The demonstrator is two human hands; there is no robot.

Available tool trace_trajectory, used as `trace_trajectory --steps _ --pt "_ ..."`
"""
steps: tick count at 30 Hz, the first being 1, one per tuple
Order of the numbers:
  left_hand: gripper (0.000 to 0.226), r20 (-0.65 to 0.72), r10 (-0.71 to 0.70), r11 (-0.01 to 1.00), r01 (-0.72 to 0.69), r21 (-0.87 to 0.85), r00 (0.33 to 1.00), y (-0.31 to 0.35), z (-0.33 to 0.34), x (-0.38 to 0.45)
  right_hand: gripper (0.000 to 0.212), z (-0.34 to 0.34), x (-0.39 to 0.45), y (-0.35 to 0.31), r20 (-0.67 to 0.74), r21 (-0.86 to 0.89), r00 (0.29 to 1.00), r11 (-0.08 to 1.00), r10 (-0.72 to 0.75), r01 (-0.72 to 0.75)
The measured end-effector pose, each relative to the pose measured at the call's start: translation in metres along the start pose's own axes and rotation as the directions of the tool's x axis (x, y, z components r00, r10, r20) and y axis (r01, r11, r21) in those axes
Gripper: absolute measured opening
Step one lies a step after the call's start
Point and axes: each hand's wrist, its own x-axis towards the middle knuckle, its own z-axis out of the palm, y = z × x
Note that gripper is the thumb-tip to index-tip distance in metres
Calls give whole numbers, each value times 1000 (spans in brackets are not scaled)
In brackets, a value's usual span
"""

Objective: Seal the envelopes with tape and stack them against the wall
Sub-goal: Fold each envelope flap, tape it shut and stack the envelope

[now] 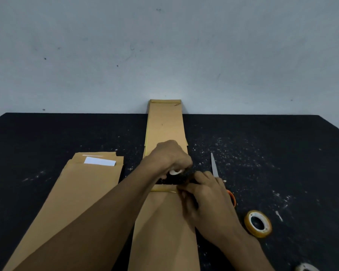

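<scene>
Two hands meet over the middle of a wide black desk (pixel 47 137), speckled with pale flecks and pushed up to a plain grey wall (pixel 164 45). Biggest of the paper goods is the brown envelope (pixel 164 231) lying lengthwise right in front of the person, its far end under the fingers. To its left sits a pile of open envelopes (pixel 76 192), a white slip (pixel 99 161) peeking from the top one. Further back, a stack of envelopes (pixel 165 124) leans with its far end up against the wall. The left hand (pixel 170 155) is curled round a small white tape roll (pixel 175 171) just past the envelope's end. The right hand (pixel 205 198) pinches at that same end, fingers bent; whether a strip of tape is between them I cannot tell. Beside it lie scissors (pixel 214 165), blade pointing away, orange handle half hidden. Nearer right, a yellowish roll of tape (pixel 258 223) rests flat, well apart from the envelope.
</scene>
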Motion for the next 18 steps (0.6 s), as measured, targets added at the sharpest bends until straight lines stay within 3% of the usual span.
trace_trajectory --steps 6,12,15,18 --pt "27 37 -8 999 7 52 999 2 -3 5 24 0 -1 1 18 30 1000 999 17 -17" --pt "22 268 -83 992 106 -73 960 -7 -6 7 26 2 -1 3 31 50 999 998 22 -23" --pt "20 330 -50 944 152 -293 943 -19 -11 2 30 4 -1 3 1 38 1000 999 15 -16" --pt "19 353 107 756 155 -636 930 -35 -15 -14 35 3 -1 3 -10 33 1000 999 -3 4"
